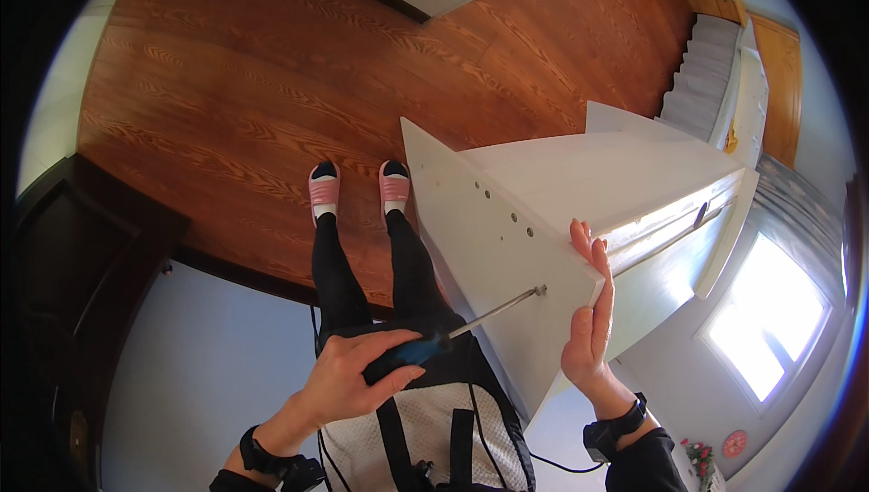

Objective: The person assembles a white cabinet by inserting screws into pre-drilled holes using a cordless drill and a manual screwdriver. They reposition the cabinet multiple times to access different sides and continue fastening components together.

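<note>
My left hand (358,374) is wrapped round the dark blue handle of a screwdriver (493,314). Its long metal shaft points up to the right, and the tip meets a screw or fitting (541,290) in the side of a white panel (489,248). Several small dark holes run along that panel beyond the tip. My right hand (593,306) lies with stretched fingers against the panel's right edge, with nothing held in it. The panel is part of a white piece of furniture (579,166) with other boards behind it.
Brown wood flooring (244,85) spreads ahead, with my feet in pink slippers (324,191) beside the panel. A dark door (86,284) stands at the left. To the right are a bright window (769,315), a bed with a grey skirt (701,71) and flowers (699,456).
</note>
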Tool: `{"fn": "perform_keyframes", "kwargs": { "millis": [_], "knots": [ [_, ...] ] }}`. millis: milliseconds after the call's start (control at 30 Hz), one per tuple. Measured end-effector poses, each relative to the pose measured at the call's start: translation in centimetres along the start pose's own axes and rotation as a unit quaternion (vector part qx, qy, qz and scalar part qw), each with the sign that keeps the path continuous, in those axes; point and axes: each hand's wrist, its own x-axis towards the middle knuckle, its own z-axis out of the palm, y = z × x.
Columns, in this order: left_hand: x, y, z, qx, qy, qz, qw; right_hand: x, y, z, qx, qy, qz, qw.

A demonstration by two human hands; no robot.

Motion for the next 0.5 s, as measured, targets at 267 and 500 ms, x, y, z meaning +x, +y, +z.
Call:
{"fn": "perform_keyframes", "kwargs": {
  "millis": [267,500],
  "knots": [
    [-1.1,1.4,0.5,0.207,0.005,0.121,0.971,0.0,-0.3,-0.5,-0.019,-0.024,0.007,0.999],
    [-1.8,2.2,1.0,0.281,0.005,0.176,0.944,-0.2,-0.3,-0.4,-0.011,-0.023,0.004,1.0]
  ]
}}
